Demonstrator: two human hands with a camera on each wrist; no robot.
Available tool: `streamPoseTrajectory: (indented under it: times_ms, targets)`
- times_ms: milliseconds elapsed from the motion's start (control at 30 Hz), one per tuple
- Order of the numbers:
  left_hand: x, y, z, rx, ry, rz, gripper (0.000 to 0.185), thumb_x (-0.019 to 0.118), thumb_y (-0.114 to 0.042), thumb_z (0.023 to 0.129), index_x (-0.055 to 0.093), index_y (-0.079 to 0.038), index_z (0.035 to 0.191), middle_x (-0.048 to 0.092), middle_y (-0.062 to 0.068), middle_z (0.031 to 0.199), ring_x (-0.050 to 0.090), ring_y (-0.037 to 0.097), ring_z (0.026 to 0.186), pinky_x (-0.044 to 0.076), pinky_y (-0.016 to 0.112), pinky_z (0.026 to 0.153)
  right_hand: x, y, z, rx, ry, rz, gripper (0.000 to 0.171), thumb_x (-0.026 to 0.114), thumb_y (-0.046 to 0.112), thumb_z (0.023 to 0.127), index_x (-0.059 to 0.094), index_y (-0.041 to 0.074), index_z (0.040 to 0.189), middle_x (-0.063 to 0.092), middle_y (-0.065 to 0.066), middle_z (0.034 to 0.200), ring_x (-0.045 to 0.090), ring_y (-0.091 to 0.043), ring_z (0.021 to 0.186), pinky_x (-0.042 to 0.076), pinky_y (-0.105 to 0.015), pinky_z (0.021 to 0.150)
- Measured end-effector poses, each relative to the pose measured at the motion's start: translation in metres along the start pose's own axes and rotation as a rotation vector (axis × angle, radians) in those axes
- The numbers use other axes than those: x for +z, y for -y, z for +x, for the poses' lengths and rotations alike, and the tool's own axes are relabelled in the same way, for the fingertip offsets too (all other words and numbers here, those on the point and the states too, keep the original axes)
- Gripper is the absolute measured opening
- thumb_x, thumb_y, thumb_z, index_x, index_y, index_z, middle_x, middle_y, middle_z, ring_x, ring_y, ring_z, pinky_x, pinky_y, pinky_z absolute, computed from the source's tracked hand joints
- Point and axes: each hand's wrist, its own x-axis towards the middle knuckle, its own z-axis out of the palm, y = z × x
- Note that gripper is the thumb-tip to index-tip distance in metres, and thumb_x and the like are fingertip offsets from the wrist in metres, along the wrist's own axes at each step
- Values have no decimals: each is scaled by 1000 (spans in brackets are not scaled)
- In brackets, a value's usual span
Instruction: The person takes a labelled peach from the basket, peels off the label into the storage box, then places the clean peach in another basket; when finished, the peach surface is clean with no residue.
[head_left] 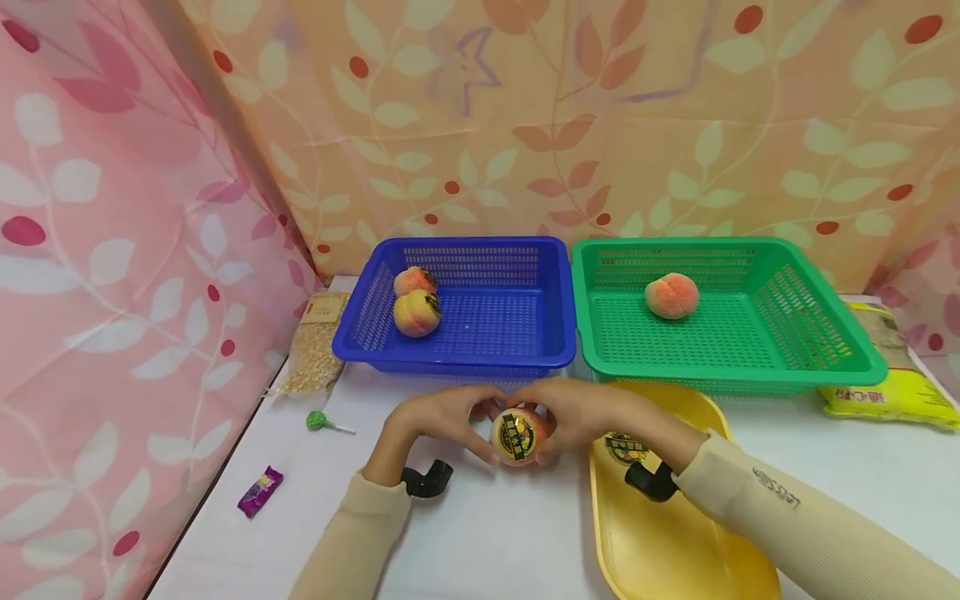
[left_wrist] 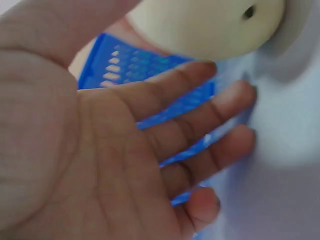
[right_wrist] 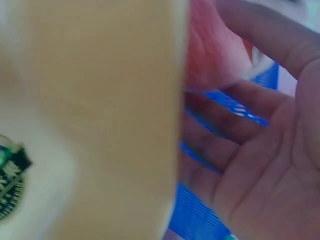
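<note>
A toy peach (head_left: 517,436) with a black-and-gold round label sits between both hands in front of the blue basket. The left hand (head_left: 450,422) holds its left side, thumb in front; in the left wrist view the peach's pale underside (left_wrist: 210,30) shows a small dark hole, and the other fingers (left_wrist: 185,125) spread beside it. The right hand (head_left: 573,414) grips the right side between thumb and fingers. Its pink side (right_wrist: 215,50) shows in the right wrist view. Under the right forearm, another labelled round item (head_left: 626,447) lies in the yellow tray (head_left: 660,533), partly hidden.
Two peaches (head_left: 417,312) lie in the blue basket (head_left: 457,360), one peach (head_left: 672,296) in the green basket (head_left: 727,377). Left are a grain bag (head_left: 311,350), a green lollipop (head_left: 318,420) and a purple-wrapped sweet (head_left: 260,492). A yellow packet (head_left: 892,396) lies right.
</note>
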Motion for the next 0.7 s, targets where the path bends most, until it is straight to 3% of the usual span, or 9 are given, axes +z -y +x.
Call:
streamPoseTrajectory:
  times_ms: [167, 300, 500, 700]
  targets:
    - [8, 3, 9, 47, 26, -7, 65, 93, -30, 70, 63, -17, 126, 67, -8, 109, 60, 14, 105, 50, 35, 98, -15, 9, -1, 88, 142, 16, 65, 85, 9, 77, 58, 8, 136, 67, -6, 122, 62, -17, 101, 54, -30, 85]
    - [13, 3, 13, 48, 22, -20, 62, 93, -31, 71, 65, -21, 126, 68, -12, 111, 60, 8, 107, 49, 30, 101, -26, 12, -4, 116, 181, 8, 60, 81, 9, 80, 60, 10, 137, 67, -5, 124, 64, -22, 100, 53, -31, 86]
    - [15, 5, 15, 29, -5, -69, 67, 92, -32, 72, 63, -23, 132, 69, -13, 115, 61, 6, 112, 47, 29, 104, -31, 8, -9, 14, 68, 6, 41, 73, 11, 88, 67, 7, 128, 70, -9, 118, 68, -22, 97, 56, -32, 86]
    - [7, 12, 12, 106, -65, -110, 49, 88, -27, 76, 67, -14, 119, 68, 2, 108, 62, 25, 106, 50, 44, 99, -20, 0, -10, -52, -43, 59, 36, 75, 13, 91, 69, 6, 126, 73, -7, 112, 68, -13, 89, 56, -25, 79]
